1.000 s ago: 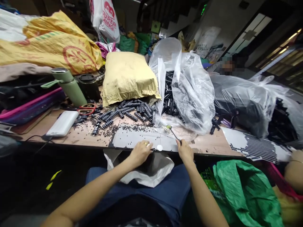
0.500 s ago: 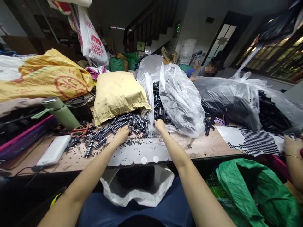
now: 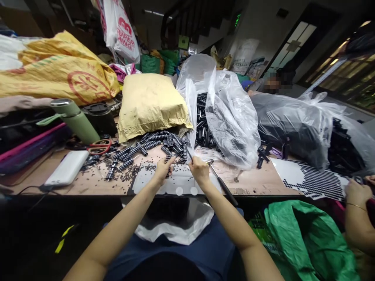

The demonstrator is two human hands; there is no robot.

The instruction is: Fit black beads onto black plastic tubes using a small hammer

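My left hand [image 3: 164,170] is closed at the front of the pile of black-and-white ringed pieces [image 3: 154,145], its fingers round something small and dark that I cannot make out. To its right, my right hand [image 3: 199,170] is closed on a thin dark piece that points up from the fingers. Just behind it, an open clear plastic bag [image 3: 231,121] holds many black tubes [image 3: 202,127]. Under both hands lies a grey-white sheet [image 3: 172,180] with small dark bits scattered on it. A dark-handled tool [image 3: 222,182] rests right of my right hand.
A yellow sack [image 3: 154,103] stands behind the pile. Red-handled scissors [image 3: 99,146], a white power bank [image 3: 67,168] and a green bottle [image 3: 76,121] are at left. At right are a dotted sheet [image 3: 315,177], a green bag [image 3: 307,234] and another person's hand [image 3: 357,191].
My left hand has moved right and away from the pile. My right hand has come back from the clear bag with a thin dark piece. The dark-handled tool now shows beside it.
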